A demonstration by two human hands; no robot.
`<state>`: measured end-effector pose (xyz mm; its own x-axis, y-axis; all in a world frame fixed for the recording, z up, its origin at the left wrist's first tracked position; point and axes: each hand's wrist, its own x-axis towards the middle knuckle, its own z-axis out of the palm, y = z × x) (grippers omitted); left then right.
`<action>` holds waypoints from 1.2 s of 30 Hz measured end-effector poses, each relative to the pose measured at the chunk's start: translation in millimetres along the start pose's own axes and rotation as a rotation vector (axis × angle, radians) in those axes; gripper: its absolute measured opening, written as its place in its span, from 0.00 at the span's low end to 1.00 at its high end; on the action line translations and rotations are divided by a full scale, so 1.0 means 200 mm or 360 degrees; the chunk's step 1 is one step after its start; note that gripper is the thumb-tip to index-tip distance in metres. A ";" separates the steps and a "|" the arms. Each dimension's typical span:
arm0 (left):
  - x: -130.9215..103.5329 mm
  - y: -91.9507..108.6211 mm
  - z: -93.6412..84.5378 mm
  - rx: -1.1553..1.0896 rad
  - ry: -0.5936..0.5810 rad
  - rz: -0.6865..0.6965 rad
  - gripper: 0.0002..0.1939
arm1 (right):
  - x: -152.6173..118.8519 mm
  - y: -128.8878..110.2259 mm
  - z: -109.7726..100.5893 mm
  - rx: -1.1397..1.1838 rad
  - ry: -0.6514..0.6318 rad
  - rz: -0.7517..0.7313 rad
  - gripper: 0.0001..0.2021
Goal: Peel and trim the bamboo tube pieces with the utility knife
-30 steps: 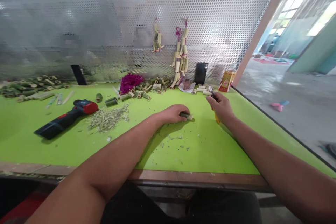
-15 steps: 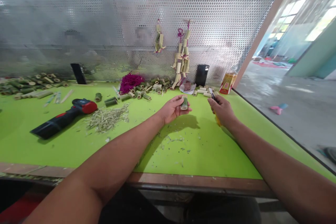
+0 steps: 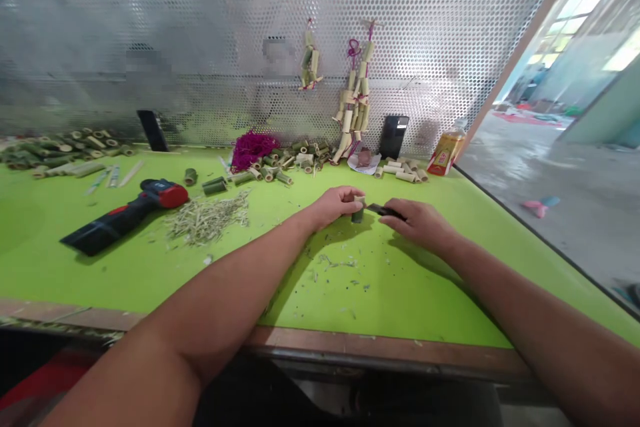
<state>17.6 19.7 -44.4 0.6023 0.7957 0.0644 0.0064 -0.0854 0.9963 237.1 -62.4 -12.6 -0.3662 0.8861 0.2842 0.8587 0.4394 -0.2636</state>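
My left hand pinches a short green bamboo piece, which stands upright at the green tabletop. From the right, my right hand grips a utility knife with its dark blade end pointing left, close to the bamboo. Whether blade and bamboo touch I cannot tell. Small shavings lie scattered on the surface below my hands.
A black and red power tool lies at left beside a heap of shavings. Behind are bamboo pieces, purple string, a phone and a bottle. Bamboo figures hang on the perforated metal panel.
The bamboo piece has gone from tilted in my left hand to upright, lower down. My right hand has brought the knife down and left, near the bamboo. The view has shifted slightly.
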 end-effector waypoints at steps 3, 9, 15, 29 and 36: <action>-0.01 0.01 0.00 0.0128 -0.0059 0.0031 0.27 | -0.01 -0.03 -0.01 -0.0130 -0.0014 -0.0127 0.15; -0.03 0.05 0.00 0.0265 -0.0045 0.0035 0.22 | 0.00 0.00 0.01 -0.0329 -0.0014 0.0069 0.21; -0.03 0.06 0.02 0.0311 -0.0009 0.0065 0.20 | 0.00 -0.05 0.03 -0.0331 -0.0061 -0.0044 0.22; 0.01 0.01 0.05 0.0090 0.0152 -0.0044 0.15 | 0.02 -0.11 0.08 -0.0543 -0.0139 -0.0036 0.20; 0.00 0.02 0.05 0.0128 0.0098 -0.0002 0.14 | 0.03 -0.12 0.09 -0.0584 -0.0106 -0.0081 0.20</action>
<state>26.2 13.2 -40.5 0.5521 0.8309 0.0690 0.0726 -0.1303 0.9888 206.8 -65.2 -21.5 -0.4239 0.8774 0.2245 0.9057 0.4118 0.1006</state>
